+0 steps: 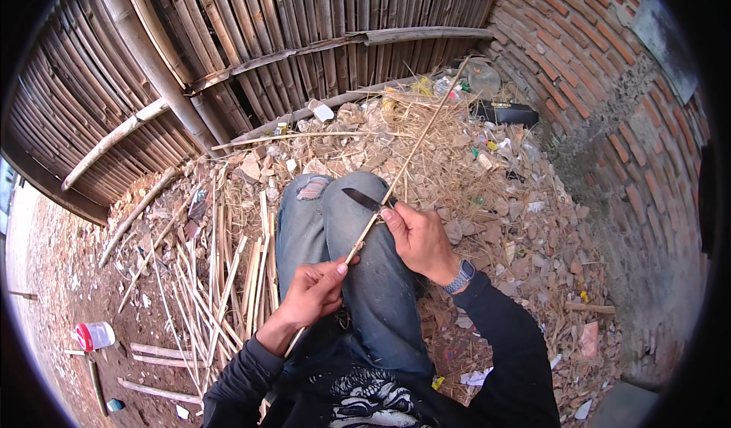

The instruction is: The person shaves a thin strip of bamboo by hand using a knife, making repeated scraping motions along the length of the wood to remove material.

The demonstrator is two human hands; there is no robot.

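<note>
Noted in the left hand (314,289): a long, thin bamboo strip (364,236), pinched between thumb and fingers. Noted in the right hand (421,244): a dark-bladed knife (361,198), gripped firmly, thumb close to the meeting of blade and strip. Located diagonally over the right thigh, from the lap up across the straw (438,119) and rubble.

Judged foremost among risks: a cut to the left hand, bare and in line along the strip below the blade, if slipping off a node or hard fibre. Also exposed: the right knee under the blade, covered only by worn jeans (381,291). Likely to splinter or split off-line if cut too deep. Prone to whip or snag at the far end, being long and unsupported there.

Hidden: the knife handle, inside the right fist; the exact contact of edge and strip, behind the thumb. Partly covered: the strip's near end, under the left hand and forearm. Hard to make out: the far tip against straw. Cut off by the lower edge: the pile of split strips (253,285), in part.
</note>
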